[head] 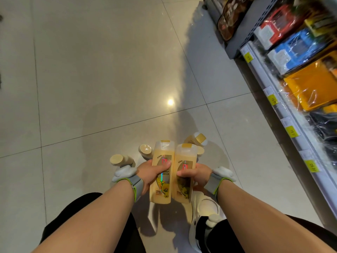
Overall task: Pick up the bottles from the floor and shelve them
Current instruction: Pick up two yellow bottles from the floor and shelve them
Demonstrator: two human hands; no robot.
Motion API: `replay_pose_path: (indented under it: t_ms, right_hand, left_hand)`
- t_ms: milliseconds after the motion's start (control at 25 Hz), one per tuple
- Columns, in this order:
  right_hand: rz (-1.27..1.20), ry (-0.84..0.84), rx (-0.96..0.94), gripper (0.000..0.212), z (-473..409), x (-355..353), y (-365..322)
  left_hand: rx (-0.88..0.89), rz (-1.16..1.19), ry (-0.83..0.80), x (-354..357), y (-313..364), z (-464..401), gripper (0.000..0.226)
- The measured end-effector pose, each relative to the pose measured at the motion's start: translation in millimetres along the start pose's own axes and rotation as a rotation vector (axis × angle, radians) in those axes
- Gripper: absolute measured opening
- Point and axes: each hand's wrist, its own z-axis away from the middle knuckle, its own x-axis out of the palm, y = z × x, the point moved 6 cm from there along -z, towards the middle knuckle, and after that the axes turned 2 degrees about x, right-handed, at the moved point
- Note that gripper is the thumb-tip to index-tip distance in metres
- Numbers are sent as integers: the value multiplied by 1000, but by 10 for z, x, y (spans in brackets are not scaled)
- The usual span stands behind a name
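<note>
Holding two bottles off the floor, we are looking down at our own forearms stretched out over the pale glossy tiled floor. Our left hand is wrapping around the middle of a tall yellow plastic bottle with a flat gold cap and a flowered label, thumb lying across the front. Our right hand is clasping a second yellow plastic bottle of the same kind, fingers curling over the label. We are keeping the two bottles upright and side by side, their sides touching or nearly so, caps pointing away from us.

Both wrists are wearing grey straps edged in green, the left strap and the right strap.

More yellow bottles are waiting on the floor just beyond our hands: one lying with its round gold cap facing us, one showing its hollow base, and another tilted behind the right-hand bottle. Our white shoe is showing below the right hand.

Along the right edge of the floor, a white shelf with yellow price tags is carrying wrapped boxes in red, blue and orange.
</note>
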Motion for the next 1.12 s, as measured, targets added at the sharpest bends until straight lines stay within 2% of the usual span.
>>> replay_pose_path:
  t_ms: [160, 240, 320, 440, 560, 680, 880, 1000, 1120]
  right_hand:
    - [-16, 22, 30, 12, 192, -90, -214]
    - [73, 39, 10, 26, 455, -98, -439]
    - [88, 35, 34, 43, 859, -89, -643]
    - [51, 7, 71, 31, 1515, -68, -982]
    - [22, -40, 79, 23, 2250, -35, -1365]
    - [30, 23, 60, 35, 2740, 26, -1639]
    - [67, 20, -7, 35, 3611, 432, -2042]
    - [142, 46, -51, 42, 4050, 814, -2223]
    - [198, -5, -106, 40, 4315, 1222, -2380]
  left_hand:
    - [16, -74, 20, 130, 249, 203, 49]
    - [6, -108, 87, 206, 437, 478, 58]
    - [5, -102, 140, 339, 667, 874, 51]
    - [21, -53, 166, 514, 1028, 1396, 38]
    - [26, 12, 158, 711, 1425, 2073, 47]
    - [66, 64, 142, 844, 1723, 2610, 45]
    - [123, 63, 119, 836, 2173, 3630, 35]
    - [186, 26, 143, 599, 2355, 4212, 37]
    - [225, 17, 208, 287, 2447, 4638, 36]
